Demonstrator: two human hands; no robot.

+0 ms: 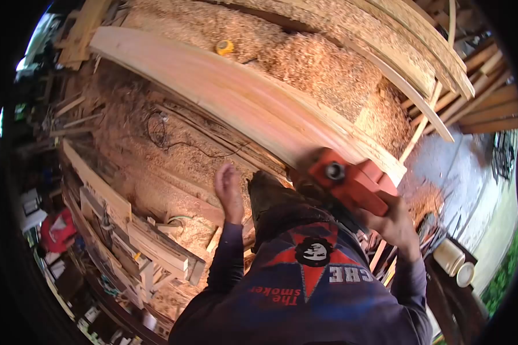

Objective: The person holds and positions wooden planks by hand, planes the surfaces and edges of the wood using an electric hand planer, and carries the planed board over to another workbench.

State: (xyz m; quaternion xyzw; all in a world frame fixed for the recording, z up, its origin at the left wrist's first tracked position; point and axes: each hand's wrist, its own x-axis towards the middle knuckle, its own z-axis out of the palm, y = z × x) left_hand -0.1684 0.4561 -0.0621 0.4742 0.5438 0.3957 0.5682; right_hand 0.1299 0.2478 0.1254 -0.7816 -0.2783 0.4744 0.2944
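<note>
We have the red planer at the near end of a long, pale board, which runs away from us to the upper left among heaps of shavings. Our right hand is wrapped around the planer's rear handle, while our left hand hangs free, fingers spread and holding nothing, over the shaving-strewn ground on the near side of the board. We take the step in hand to be planing the board's broad upper face, near one end of a pass; whether the motor is running, or the sole lies quite flat on the wood, we cannot tell. As we judge it, the next move calls for a level sole, even pressure along the grain, a firm hold on the handle and the left hand kept away from the cutter. The dark cord lies in loose loops on the near side, so we would want it clear of the planer's path. As for containers, a cream tub stands off to the right, well apart from the board, with a pale round lid or second vessel just beside it; what they hold we cannot make out. A yellow tape measure rests on the shavings beyond the board.
</note>
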